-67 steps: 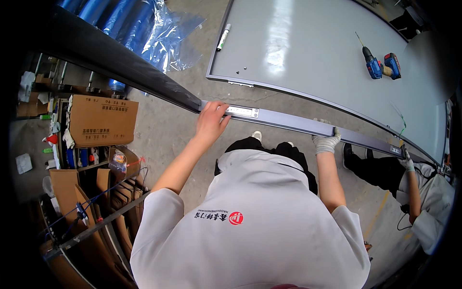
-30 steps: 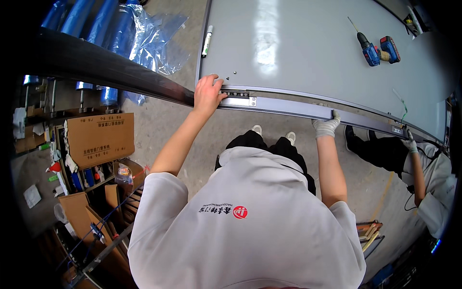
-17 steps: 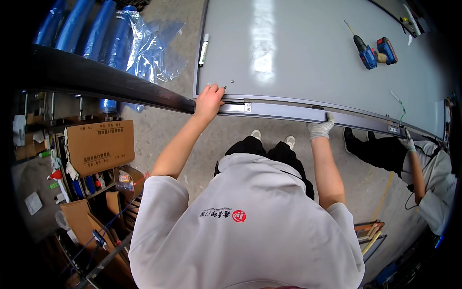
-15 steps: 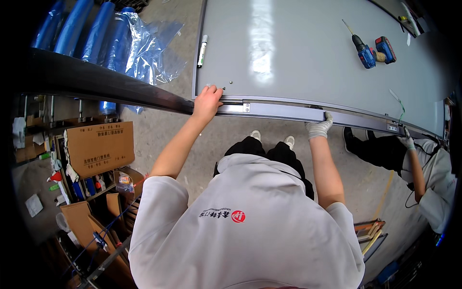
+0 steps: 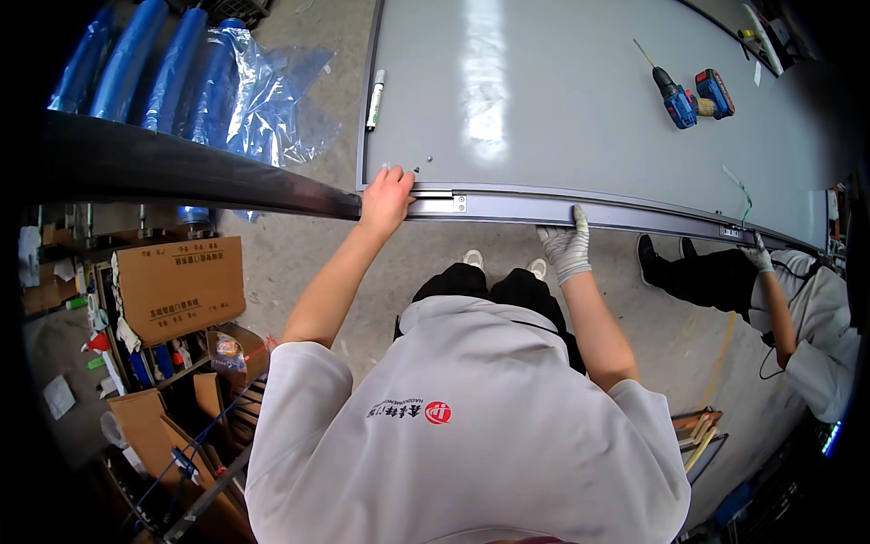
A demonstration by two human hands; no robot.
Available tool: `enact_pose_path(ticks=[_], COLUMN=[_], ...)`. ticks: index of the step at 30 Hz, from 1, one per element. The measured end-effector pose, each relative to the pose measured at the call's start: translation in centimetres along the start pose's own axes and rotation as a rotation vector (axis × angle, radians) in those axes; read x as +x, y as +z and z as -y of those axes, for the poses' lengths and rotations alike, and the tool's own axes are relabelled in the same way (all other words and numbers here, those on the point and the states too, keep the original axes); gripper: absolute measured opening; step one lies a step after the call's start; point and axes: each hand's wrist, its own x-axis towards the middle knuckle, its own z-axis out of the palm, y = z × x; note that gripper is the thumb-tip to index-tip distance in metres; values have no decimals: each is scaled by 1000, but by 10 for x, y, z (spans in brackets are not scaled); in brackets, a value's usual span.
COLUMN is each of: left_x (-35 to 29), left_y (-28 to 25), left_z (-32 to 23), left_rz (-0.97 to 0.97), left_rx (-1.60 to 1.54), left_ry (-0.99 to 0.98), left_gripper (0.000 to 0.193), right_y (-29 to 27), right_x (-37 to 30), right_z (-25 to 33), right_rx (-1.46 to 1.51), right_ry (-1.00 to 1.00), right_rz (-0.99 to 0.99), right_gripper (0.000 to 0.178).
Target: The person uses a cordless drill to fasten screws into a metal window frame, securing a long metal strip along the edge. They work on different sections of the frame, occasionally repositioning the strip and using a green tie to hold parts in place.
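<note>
A long metal rail (image 5: 507, 207) lies along the near edge of a large grey panel (image 5: 544, 109). Its dark left part (image 5: 199, 177) sticks out far past the panel's corner. My bare left hand (image 5: 385, 198) grips the rail right at that corner, beside a small silver plate (image 5: 437, 204). My right hand (image 5: 566, 247), in a white glove, holds the rail farther right, fingers over its near side. A co-worker's gloved hand (image 5: 757, 256) rests on the rail's far right part.
A marker (image 5: 374, 86) lies near the panel's left edge, and a blue drill (image 5: 675, 95) with a second blue tool (image 5: 716, 91) lie at its far right. Blue wrapped rolls (image 5: 154, 63) lie at upper left. A cardboard box (image 5: 177, 286) and cluttered shelves stand at left.
The rail, held by both hands, has moved from a gap in front of the panel up against its near edge. My left hand now sits at the panel's corner.
</note>
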Motion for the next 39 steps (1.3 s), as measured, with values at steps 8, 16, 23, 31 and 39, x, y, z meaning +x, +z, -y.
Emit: enact_pose_path(ticks=[8,16,23,31,39], left_x=[-3,-7,-6,-8,-9], left_y=[2,9,10,4,0], left_z=[3,12,10,11,17], left_rz=[-29,-75,-95,-84,-38], left_rx=[-36,90,56,18,-46], left_ry=[12,228,161,158,49], left_gripper=[28,24,24,26,29], right_y=[14,8,38,154,155], right_x=[0,9,-47,-14,-4], right_z=[-38,-41,-58,-113,-119], right_rx=[-225,-315,-1424,-2534,-2632], right_ry=[100,29,259,-1148,-1058], right_rz=[37,121,230,598,672], right_gripper=[44,37,64,42,37])
